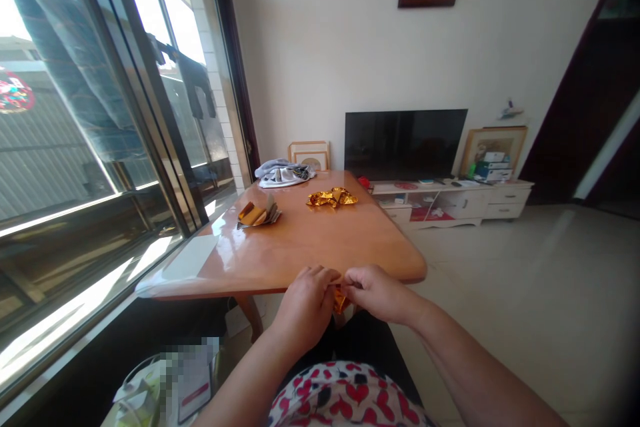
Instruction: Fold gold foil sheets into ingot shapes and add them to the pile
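My left hand (pixel 306 300) and my right hand (pixel 376 290) meet at the near edge of the wooden table (pixel 300 240). Both pinch a small piece of gold foil paper (pixel 341 299) held between them, just below the table edge. Most of the paper is hidden by my fingers. On the table farther away lies a pile of folded gold foil pieces (pixel 332 198). A stack of gold and silver sheets (pixel 257 214) lies to its left.
A bundle of grey cloth (pixel 283 172) lies at the table's far end. A large window runs along the left. A television (pixel 404 144) on a white low cabinet (pixel 453 204) stands against the far wall. A bag (pixel 165 387) sits at my lower left.
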A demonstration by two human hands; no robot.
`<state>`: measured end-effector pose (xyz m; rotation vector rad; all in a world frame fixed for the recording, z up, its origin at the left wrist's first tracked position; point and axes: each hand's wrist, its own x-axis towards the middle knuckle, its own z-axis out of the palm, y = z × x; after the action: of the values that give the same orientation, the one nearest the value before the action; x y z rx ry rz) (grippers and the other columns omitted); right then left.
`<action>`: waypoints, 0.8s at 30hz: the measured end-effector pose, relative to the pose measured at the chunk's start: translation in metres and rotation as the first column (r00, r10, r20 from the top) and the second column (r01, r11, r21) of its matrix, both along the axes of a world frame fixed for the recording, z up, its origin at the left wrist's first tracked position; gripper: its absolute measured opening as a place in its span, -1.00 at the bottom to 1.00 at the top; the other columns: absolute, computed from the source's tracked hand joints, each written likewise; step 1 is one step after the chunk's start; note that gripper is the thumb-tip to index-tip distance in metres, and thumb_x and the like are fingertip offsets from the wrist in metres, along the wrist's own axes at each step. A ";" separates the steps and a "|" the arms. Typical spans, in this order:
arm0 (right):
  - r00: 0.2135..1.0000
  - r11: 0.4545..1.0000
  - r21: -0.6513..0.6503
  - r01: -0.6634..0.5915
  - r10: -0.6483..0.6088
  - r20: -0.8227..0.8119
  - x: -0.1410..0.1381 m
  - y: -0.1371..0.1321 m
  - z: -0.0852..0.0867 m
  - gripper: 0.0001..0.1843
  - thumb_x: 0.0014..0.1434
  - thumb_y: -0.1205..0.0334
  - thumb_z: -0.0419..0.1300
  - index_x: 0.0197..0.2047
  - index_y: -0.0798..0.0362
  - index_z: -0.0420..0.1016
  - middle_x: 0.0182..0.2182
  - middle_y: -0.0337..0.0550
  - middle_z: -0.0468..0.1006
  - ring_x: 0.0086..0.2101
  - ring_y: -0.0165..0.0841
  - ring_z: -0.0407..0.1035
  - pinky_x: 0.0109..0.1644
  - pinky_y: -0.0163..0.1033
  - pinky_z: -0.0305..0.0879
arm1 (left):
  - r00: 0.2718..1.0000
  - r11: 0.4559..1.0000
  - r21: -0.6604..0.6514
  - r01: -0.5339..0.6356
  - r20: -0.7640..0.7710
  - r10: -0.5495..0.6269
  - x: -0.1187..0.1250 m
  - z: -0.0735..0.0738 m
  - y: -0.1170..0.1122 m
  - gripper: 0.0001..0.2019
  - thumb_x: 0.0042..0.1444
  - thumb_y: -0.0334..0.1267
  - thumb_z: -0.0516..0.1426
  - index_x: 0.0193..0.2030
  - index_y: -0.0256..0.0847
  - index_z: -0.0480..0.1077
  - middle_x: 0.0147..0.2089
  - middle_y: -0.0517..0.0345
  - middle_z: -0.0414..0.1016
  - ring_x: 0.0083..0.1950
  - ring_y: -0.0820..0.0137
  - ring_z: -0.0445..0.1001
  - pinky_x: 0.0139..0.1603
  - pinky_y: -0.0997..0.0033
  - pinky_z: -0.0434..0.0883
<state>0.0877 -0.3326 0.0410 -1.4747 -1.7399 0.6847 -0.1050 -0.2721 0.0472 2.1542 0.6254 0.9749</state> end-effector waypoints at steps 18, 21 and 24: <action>0.996 0.997 0.066 0.029 -0.023 -0.082 0.008 0.001 0.017 -0.82 0.14 0.26 0.22 -0.16 0.03 0.53 -0.43 -0.28 0.56 -0.41 -0.38 0.41 -0.35 -0.34 0.25 | 0.992 0.867 -0.484 0.115 0.017 -0.122 0.007 0.001 0.005 -0.79 0.10 -0.15 0.24 -0.27 -0.26 0.61 -0.43 0.09 0.55 -0.47 0.44 0.37 -0.44 0.50 0.26; 0.989 0.996 0.077 0.053 -0.042 -0.144 0.008 0.004 0.017 -0.81 0.16 0.22 0.22 -0.13 0.01 0.49 -0.42 -0.29 0.56 -0.40 -0.37 0.43 -0.32 -0.32 0.29 | 0.996 0.828 -0.553 0.092 0.048 -0.078 0.009 0.002 0.004 -0.75 0.06 -0.08 0.29 -0.33 -0.27 0.59 -0.46 0.10 0.52 -0.50 0.49 0.31 -0.49 0.53 0.19; 0.972 0.977 0.146 0.154 -0.123 -0.201 0.008 0.007 0.016 -0.83 0.20 0.15 0.18 -0.17 0.01 0.50 -0.35 -0.25 0.57 -0.33 -0.34 0.44 -0.25 -0.28 0.32 | 0.993 0.774 -0.628 0.080 0.115 -0.010 0.008 0.000 0.007 -0.71 0.03 -0.05 0.32 -0.35 -0.29 0.57 -0.49 0.13 0.47 -0.54 0.54 0.24 -0.55 0.56 0.07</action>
<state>0.0957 -0.3257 0.0568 -1.3593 -1.4944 0.5779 -0.0966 -0.2652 0.0470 1.4951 0.7221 0.7059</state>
